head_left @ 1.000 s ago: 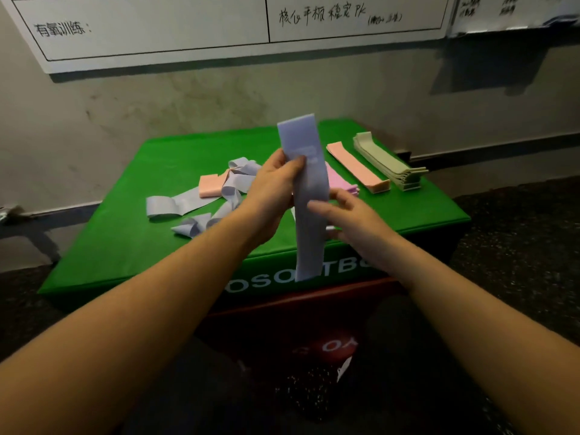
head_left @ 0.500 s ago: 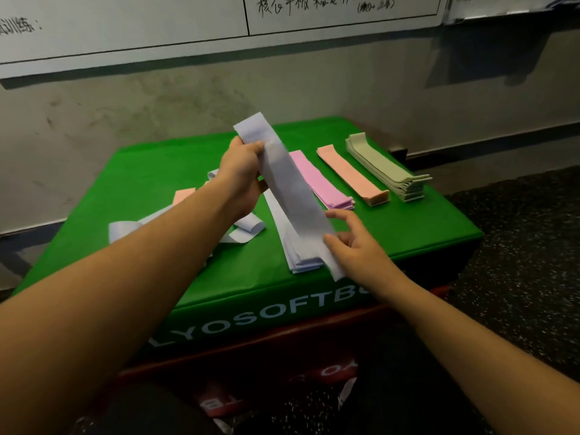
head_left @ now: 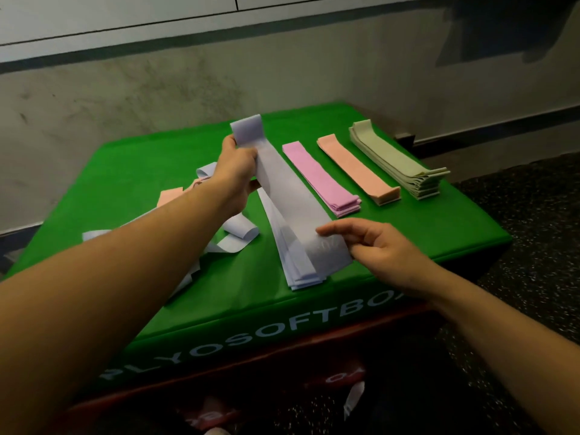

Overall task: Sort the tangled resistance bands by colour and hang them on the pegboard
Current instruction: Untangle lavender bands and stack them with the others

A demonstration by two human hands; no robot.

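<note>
My left hand point(head_left: 236, 174) grips the far end of a lavender band point(head_left: 292, 196). My right hand point(head_left: 375, 246) pinches its near end just above a flat lavender stack point(head_left: 296, 274) on the green soft box point(head_left: 131, 171). The band slopes down from left hand to right. To the right lie a pink stack point(head_left: 323, 180), a peach stack point(head_left: 357, 171) and a sage-green stack point(head_left: 398, 161). A loose tangle of lavender bands point(head_left: 238, 229) and a peach band point(head_left: 168, 197) lies left, partly hidden by my left forearm.
The green box sits on a red box point(head_left: 282, 365) against a grey wall point(head_left: 125, 98). A whiteboard edge point(head_left: 125, 23) runs along the top. Dark speckled floor point(head_left: 533, 230) lies to the right. No pegboard is in view.
The lavender band went from hanging upright in front of me to sloping down over the lavender stack. Both hands moved forward over the box and my right hand now pinches its near end.
</note>
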